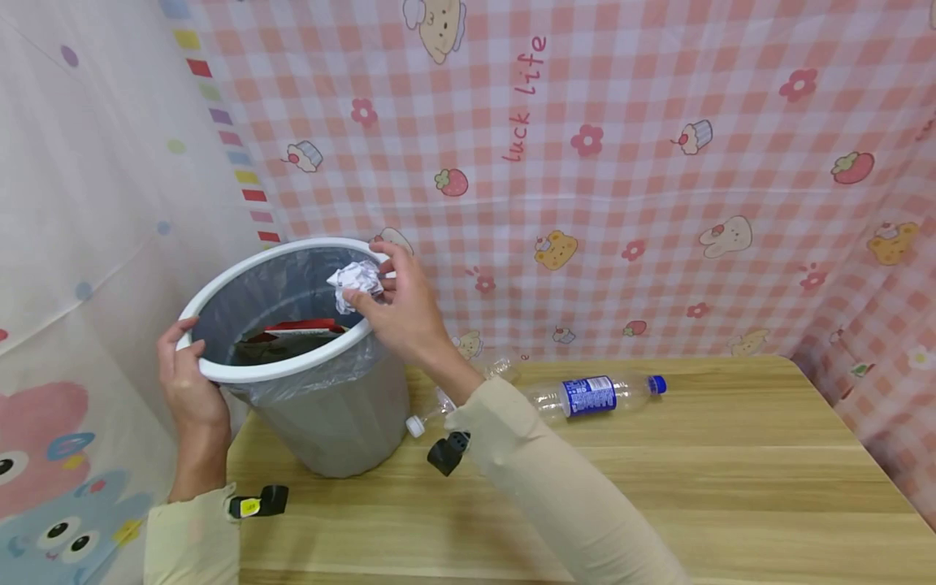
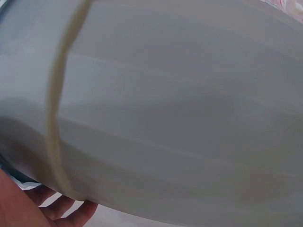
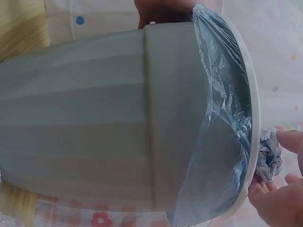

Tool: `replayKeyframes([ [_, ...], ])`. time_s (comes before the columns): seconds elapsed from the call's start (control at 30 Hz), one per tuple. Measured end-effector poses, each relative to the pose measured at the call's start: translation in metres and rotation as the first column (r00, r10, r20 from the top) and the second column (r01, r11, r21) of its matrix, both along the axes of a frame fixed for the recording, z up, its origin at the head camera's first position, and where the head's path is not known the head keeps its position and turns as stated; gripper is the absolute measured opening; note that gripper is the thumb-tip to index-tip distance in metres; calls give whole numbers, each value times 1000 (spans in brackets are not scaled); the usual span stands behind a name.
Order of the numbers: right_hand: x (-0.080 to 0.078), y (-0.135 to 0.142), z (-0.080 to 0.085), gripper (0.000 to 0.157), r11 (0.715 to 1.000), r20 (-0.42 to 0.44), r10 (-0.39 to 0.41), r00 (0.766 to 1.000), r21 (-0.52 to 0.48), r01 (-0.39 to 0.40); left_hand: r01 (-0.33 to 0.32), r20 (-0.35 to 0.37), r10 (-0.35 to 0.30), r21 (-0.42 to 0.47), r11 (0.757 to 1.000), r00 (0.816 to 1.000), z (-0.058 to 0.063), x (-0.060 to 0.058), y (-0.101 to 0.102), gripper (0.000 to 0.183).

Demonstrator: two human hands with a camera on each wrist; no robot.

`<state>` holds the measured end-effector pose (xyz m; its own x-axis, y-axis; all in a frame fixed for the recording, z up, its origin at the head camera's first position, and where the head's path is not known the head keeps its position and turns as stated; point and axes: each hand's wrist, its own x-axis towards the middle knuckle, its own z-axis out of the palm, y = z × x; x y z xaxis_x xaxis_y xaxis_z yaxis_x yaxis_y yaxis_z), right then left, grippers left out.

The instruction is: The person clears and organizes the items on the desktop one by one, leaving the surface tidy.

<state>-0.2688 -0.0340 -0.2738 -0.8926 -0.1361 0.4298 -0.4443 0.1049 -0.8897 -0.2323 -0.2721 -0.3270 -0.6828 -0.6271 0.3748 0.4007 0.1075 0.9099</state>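
A grey trash can [image 1: 344, 426] with a white rim [image 1: 274, 372] and a clear plastic liner [image 1: 336, 380] stands at the left of the table. My left hand [image 1: 192, 390] grips its rim on the near left side; in the left wrist view its fingers [image 2: 61, 208] curl beside the can's wall. Over the right part of the opening, my right hand [image 1: 409, 313] pinches a crumpled paper ball [image 1: 356, 282] between thumb and fingers. The right wrist view has the paper just past the rim [image 3: 253, 123]. Inside the can lies a red and dark wrapper [image 1: 303, 327].
A clear plastic bottle with a blue label [image 1: 589, 396] and blue cap lies on the wooden table [image 1: 695, 479]. Another clear bottle with a white cap [image 1: 415, 426] lies beside the can, partly behind my right arm. Printed cloth hangs behind [image 1: 636, 268] and at the left.
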Motion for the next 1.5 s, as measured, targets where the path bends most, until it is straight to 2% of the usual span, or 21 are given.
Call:
replayKeyframes([
  [0.57,2,0,-1,61,998,-15,13,1000,67,-12,3,27,-3,-6,1000,1000,-2,1,-2,39],
  [0.83,2,2,-3,65,995,-15,86,996,46,-86,4,28,-4,-7,1000,1000,-3,1,-2,39],
  [1.03,2,5,-10,60,988,10,153,988,-29,-153,9,31,-9,-3,1000,999,-4,2,-2,39],
  [1.27,2,17,-14,56,960,11,252,968,-126,-249,6,9,-6,0,1000,1000,-4,0,0,39],
  [1.5,0,30,-19,56,951,30,249,968,-194,-239,7,7,-7,2,1000,1000,-2,-1,-1,39],
])
